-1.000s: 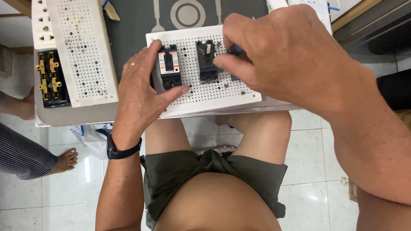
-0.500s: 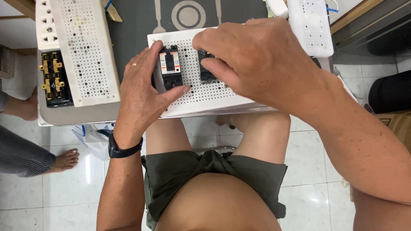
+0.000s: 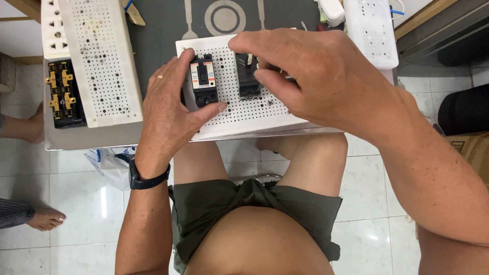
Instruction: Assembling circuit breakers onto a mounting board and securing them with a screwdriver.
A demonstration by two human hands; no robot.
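Observation:
A white perforated panel (image 3: 239, 114) lies across my lap and the table edge. Two small black breakers are mounted on it. My left hand (image 3: 170, 109) grips the left breaker (image 3: 204, 80), which has a white and orange label, with thumb below and fingers beside it. My right hand (image 3: 316, 81) hovers over the panel's right half, fingertips closed around the second black breaker (image 3: 246, 76). A black watch sits on my left wrist (image 3: 147, 179).
A second white perforated board (image 3: 99, 61) rests on the grey table at left, beside a black block with brass terminals (image 3: 63, 97) and a white socket strip (image 3: 52, 28). Another white panel (image 3: 372, 30) lies at upper right. Another person's bare feet (image 3: 43, 219) stand at left.
My right hand has slid left across the panel and now closes on the second breaker. My left hand stays on the left breaker.

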